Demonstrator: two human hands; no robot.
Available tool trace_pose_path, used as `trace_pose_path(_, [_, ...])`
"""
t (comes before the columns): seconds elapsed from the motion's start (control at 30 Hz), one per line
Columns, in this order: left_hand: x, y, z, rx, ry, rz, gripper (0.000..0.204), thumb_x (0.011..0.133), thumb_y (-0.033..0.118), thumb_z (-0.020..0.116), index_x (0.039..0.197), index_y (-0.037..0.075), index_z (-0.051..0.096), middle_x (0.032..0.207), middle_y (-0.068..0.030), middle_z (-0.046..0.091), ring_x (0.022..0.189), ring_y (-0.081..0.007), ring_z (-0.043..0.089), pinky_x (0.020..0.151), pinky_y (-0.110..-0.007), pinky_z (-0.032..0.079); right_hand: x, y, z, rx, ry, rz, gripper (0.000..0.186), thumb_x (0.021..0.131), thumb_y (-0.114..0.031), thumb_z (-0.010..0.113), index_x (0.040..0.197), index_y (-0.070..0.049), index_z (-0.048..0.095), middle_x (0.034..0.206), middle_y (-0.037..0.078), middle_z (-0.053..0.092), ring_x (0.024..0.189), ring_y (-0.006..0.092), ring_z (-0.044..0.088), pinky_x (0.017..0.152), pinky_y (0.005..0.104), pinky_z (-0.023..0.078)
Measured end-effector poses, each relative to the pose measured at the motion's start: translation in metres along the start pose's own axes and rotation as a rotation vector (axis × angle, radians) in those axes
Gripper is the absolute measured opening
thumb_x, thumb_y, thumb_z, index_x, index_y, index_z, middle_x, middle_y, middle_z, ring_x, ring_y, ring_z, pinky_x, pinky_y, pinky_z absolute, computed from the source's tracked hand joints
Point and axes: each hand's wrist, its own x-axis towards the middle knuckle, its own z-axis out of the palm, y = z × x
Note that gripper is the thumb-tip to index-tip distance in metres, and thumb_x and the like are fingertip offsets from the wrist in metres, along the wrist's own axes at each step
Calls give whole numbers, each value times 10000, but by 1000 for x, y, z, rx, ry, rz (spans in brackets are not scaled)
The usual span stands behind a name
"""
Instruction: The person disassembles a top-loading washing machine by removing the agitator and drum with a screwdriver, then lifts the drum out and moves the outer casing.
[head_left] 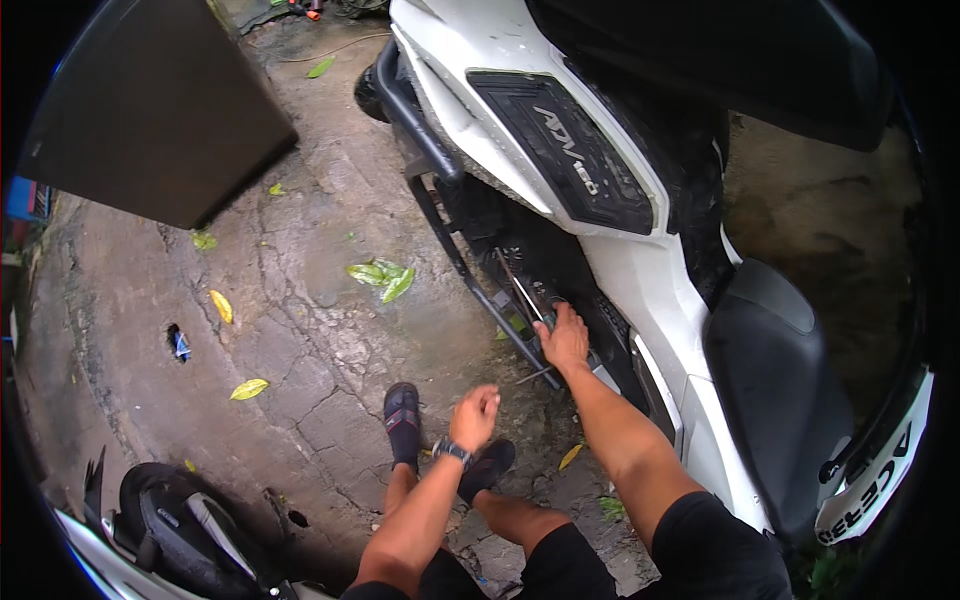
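Note:
A white and black scooter (640, 285) stands at my right, with a dark tubular guard bar (450, 235) along its side. My right hand (565, 338) reaches down inside the bar, to the scooter's dark lower side. Its fingers are closed at the lower end of a slim silvery shaft (525, 295); what exactly they grip is partly hidden. My left hand (475, 415), with a watch (453, 453) on the wrist, hangs over my feet with its fingers curled. A thin dark rod (535, 376) lies just beyond its fingertips; whether the hand holds anything cannot be made out.
A large dark box-like panel (165, 110) stands at the far left. Part of another two-wheeler (185, 530) shows at the lower left. The concrete ground (290, 330) is cracked, with scattered leaves (382, 276) and a small hole (178, 342). The scooter's black seat (775, 390) is at the right.

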Motion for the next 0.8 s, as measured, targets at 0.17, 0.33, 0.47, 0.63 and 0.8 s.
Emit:
trace_pose_path(0.17, [-119, -8, -52, 81, 59, -83, 195, 956, 177, 680, 1099, 50, 716, 827, -84, 735, 729, -175, 697, 704, -326, 552, -2, -25, -21, -158, -54, 30, 695, 854, -535, 728, 1269, -24, 505, 1199, 200, 596, 1108, 364, 607, 922, 503, 493])
trace_pose_path(0.33, [-208, -18, -113, 43, 250, -215, 212, 980, 181, 680, 1130, 33, 696, 824, -45, 706, 722, -121, 654, 694, -282, 536, -23, -38, -35, -195, -29, 8, 890, 726, -456, 879, 1399, -85, 430, 1252, 210, 502, 1163, 416, 557, 952, 518, 481])
trace_pose_path(0.47, [-289, -59, -149, -163, 478, -448, 226, 985, 208, 677, 1113, 23, 694, 846, -63, 718, 721, -130, 647, 705, -284, 537, -46, -60, -59, -214, -47, 41, 935, 724, -414, 879, 1463, -116, 389, 1376, 186, 441, 1234, 404, 499, 986, 533, 421])
trace_pose_path(0.63, [-484, -91, -138, 117, 584, -802, 328, 894, 355, 727, 997, 44, 717, 956, -165, 746, 828, -290, 713, 785, -384, 563, -113, -73, -99, -76, 46, 45, 879, 755, -296, 835, 1471, -114, 360, 1447, 210, 382, 1295, 413, 440, 996, 555, 397])
trace_pose_path(0.8, [-586, -81, -155, 284, -69, -1131, 247, 913, 299, 664, 982, 73, 737, 984, -155, 753, 907, -290, 729, 808, -419, 571, -213, -108, -153, -69, -167, 100, 720, 771, -424, 772, 1331, -74, 486, 1422, 223, 378, 1304, 415, 432, 1031, 599, 385])
